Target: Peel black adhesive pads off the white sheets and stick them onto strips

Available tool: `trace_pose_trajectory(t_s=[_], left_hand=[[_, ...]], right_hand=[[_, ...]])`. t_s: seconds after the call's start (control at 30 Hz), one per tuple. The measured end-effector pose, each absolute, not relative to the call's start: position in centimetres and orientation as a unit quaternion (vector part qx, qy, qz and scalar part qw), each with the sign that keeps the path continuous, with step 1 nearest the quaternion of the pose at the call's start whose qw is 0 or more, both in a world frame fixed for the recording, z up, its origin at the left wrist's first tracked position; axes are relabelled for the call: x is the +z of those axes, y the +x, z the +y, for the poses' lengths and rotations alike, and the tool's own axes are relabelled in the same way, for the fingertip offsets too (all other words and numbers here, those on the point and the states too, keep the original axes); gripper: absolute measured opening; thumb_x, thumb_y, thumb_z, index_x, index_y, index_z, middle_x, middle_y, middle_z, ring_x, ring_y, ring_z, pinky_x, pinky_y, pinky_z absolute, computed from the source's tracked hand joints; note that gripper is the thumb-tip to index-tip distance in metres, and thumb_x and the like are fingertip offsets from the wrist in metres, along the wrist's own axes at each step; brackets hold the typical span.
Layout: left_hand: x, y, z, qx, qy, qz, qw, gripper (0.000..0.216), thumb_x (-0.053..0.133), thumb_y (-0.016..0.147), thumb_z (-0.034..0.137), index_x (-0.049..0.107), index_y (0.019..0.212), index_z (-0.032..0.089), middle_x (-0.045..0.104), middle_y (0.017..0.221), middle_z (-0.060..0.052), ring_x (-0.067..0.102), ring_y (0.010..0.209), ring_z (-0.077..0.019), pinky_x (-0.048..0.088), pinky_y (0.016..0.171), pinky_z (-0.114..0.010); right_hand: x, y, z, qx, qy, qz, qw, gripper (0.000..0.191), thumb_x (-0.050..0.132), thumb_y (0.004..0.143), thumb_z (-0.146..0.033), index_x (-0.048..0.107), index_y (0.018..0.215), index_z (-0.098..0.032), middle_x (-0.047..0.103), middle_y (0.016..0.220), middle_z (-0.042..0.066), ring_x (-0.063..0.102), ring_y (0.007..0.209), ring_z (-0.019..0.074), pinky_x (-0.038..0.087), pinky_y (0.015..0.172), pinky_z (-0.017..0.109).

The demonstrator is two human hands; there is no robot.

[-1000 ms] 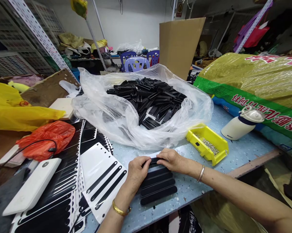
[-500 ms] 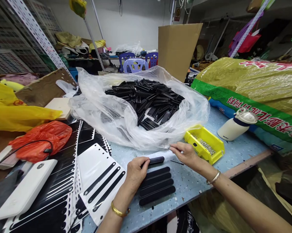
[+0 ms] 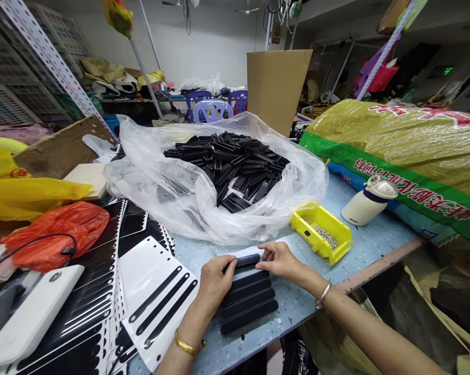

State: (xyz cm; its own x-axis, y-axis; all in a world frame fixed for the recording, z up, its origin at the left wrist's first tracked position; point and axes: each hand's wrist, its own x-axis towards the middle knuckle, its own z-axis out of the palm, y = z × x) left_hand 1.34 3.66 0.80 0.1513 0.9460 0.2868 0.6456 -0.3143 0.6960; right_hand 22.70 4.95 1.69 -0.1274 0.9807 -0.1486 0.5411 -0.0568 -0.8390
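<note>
Pinching left end of black strip (image 3: 247, 260) in left grip (image 3: 214, 280), thumb against fingers. Curling thumb and fingers of right grip (image 3: 280, 261) at the strip's other end; can't tell whether clamped on it or just beside. Seeing strip low over bench (image 3: 305, 297), between both grips. Just nearer the body than both grips: see four dark strips (image 3: 249, 298) side by side. Left of left grip: see white sheet (image 3: 139, 268) with three long black shapes, partly over black sheets (image 3: 78, 333) with scalloped edges. Beyond both grips: see clear plastic bag (image 3: 168, 192) spread open, heaped with black pieces (image 3: 235, 161). Near right grip, to its right: see yellow bin (image 3: 315, 242) with small metallic pieces (image 3: 326, 236) inside. Farther right of right grip: see white flask (image 3: 363, 209) standing near big printed sack (image 3: 414, 138). Note gold bangle (image 3: 183, 344) behind left grip, silver bangle (image 3: 325, 292) behind right grip.
</note>
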Motion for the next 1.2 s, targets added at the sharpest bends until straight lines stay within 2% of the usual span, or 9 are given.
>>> trace_pose_trajectory(t_s=[0.1,0.2,0.4,0.63,0.77,0.9,1.07,1.2], left_hand=[[1.1,1.3,3.5,0.332,0.746,0.547,0.181,0.013,0.066,0.079,0.023,0.074,0.089,0.022,0.078,0.089,-0.004,0.072,0.082,-0.0219,0.053,0.076,-0.034],[1.8,1.3,3.3,0.291,0.781,0.535,0.138,0.024,0.074,0.072,0.021,0.073,0.096,0.021,0.077,0.095,-0.007,0.071,0.085,-0.0261,0.05,0.079,-0.04],[3.2,2.8,3.4,0.221,0.834,0.491,0.125,0.032,0.069,0.072,0.013,0.069,0.104,0.017,0.075,0.1,-0.01,0.068,0.091,-0.0282,0.047,0.082,-0.042],[3.7,5.0,4.7,0.122,0.815,0.536,0.183,0.015,0.062,0.08,0.017,0.072,0.091,0.016,0.075,0.091,-0.01,0.067,0.09,-0.028,0.047,0.082,-0.039],[4.2,4.8,4.8,0.116,0.809,0.535,0.217,0.016,0.064,0.079,0.016,0.073,0.093,0.016,0.075,0.092,-0.009,0.067,0.091,-0.0262,0.046,0.084,-0.036],[4.5,4.3,4.6,0.118,0.809,0.522,0.242,0.014,0.065,0.079,0.016,0.075,0.089,0.018,0.076,0.09,-0.007,0.067,0.088,-0.0243,0.046,0.082,-0.035],[4.4,4.1,4.4,0.128,0.812,0.514,0.245,0.012,0.065,0.078,0.015,0.075,0.081,0.02,0.075,0.087,-0.005,0.067,0.086,-0.0225,0.045,0.081,-0.033],[3.9,4.0,4.5,0.148,0.815,0.507,0.238,0.013,0.065,0.076,0.014,0.074,0.081,0.021,0.075,0.086,-0.004,0.066,0.083,-0.0213,0.046,0.079,-0.033]], right_hand=[[1.8,23.2,5.0,0.432,-0.594,-0.618,0.279,0.047,0.078,0.059,-0.014,0.071,0.106,-0.011,0.065,0.068,0.0,0.058,0.059,0.0132,0.047,0.055,0.022],[1.9,23.2,5.1,0.411,-0.579,-0.65,0.272,0.042,0.076,0.061,-0.011,0.073,0.102,-0.012,0.067,0.07,0.001,0.059,0.061,0.0137,0.047,0.057,0.023],[2.6,22.6,5.3,0.337,-0.537,-0.734,0.241,0.022,0.072,0.066,-0.008,0.075,0.086,-0.015,0.067,0.07,0.001,0.059,0.061,0.0131,0.044,0.057,0.022],[2.6,22.5,5.1,0.306,-0.513,-0.766,0.238,0.007,0.068,0.076,-0.015,0.075,0.078,-0.016,0.068,0.065,0.001,0.058,0.06,0.0125,0.039,0.058,0.021],[2.7,22.6,5.3,0.278,-0.494,-0.791,0.232,0.018,0.06,0.085,-0.016,0.074,0.075,-0.017,0.069,0.066,0.001,0.058,0.061,0.0124,0.038,0.06,0.022],[3.1,24.6,4.6,0.208,-0.535,-0.779,0.251,0.013,0.061,0.086,-0.02,0.072,0.082,-0.014,0.067,0.072,0.004,0.058,0.065,0.0143,0.04,0.062,0.024],[2.6,28.2,2.5,0.078,-0.567,-0.804,0.165,0.011,0.07,0.08,-0.023,0.068,0.074,-0.014,0.062,0.076,0.007,0.056,0.074,0.0199,0.039,0.066,0.029],[0.8,28.9,2.1,0.052,-0.548,-0.822,0.144,0.019,0.06,0.084,-0.017,0.065,0.067,-0.016,0.06,0.075,0.007,0.054,0.074,0.0191,0.038,0.066,0.029]])
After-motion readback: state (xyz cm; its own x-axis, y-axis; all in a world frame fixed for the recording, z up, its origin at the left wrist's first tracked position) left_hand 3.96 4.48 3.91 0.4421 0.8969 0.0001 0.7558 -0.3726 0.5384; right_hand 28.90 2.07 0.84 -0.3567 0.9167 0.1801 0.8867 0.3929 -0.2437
